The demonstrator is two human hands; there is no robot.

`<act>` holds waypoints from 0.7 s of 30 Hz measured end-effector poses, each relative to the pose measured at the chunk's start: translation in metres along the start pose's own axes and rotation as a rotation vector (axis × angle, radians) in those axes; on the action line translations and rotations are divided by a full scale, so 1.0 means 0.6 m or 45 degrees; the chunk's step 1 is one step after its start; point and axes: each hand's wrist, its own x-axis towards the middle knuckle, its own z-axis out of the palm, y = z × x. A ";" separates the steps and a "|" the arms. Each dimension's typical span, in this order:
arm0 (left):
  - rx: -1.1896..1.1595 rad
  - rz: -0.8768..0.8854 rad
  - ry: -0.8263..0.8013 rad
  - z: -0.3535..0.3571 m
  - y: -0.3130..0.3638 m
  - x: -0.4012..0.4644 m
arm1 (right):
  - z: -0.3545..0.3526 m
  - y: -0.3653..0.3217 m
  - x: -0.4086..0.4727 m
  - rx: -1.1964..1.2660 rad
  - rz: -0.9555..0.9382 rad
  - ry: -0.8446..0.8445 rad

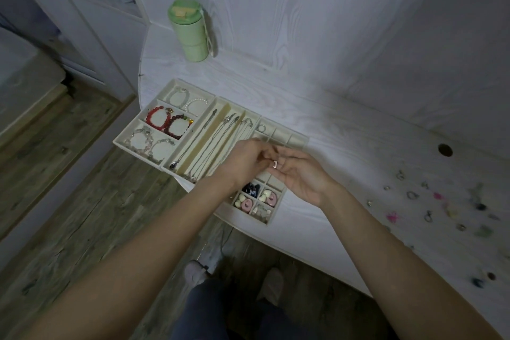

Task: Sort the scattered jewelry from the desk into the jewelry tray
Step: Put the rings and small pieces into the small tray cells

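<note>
Over the right part of the tray [129,137], above its small square cells, the two hands meet. The left hand [242,159] has its fingers curled in, tips pressed together at the ring [275,164]; the right hand [299,174] lies palm-up with fingers loosely bent, and the ring sits at its fingertips, between both hands. Which hand truly bears it I cannot tell (the tips overlap there).

The tray lies at the desk's [345,141] left end, slanted, its near-left side along the curved front edge and its near corner almost at that edge. In it: bracelets [168,121] in the left compartments, chains [209,141] in the long middle channels, one small ring [261,127] in a far cell, and pink and pale beads [258,199] in the near cells.

A green bottle [190,30] stands upright well behind the tray, near the back wall, with bare desktop between them. To the right of the hands runs a broad strip of bare desktop, then the loose jewelry [430,201], blurred, spread toward the right edge of the view; a round hole [445,150] lies beyond it. Below the desk edge are wooden floor and the person's legs.
</note>
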 end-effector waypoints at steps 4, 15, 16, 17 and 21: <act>-0.072 -0.059 -0.072 0.007 0.013 0.010 | -0.014 -0.008 -0.010 -0.013 0.002 0.019; -0.090 0.018 -0.223 -0.021 -0.015 0.040 | 0.018 -0.009 0.007 0.012 -0.066 0.124; -0.079 0.037 -0.233 -0.026 -0.021 0.041 | 0.025 -0.006 0.009 0.027 -0.076 0.141; -0.070 0.047 -0.242 -0.032 -0.026 0.044 | 0.032 -0.005 0.011 0.041 -0.095 0.154; -0.097 0.026 -0.232 -0.048 -0.044 0.052 | 0.057 -0.002 0.011 0.021 -0.173 0.195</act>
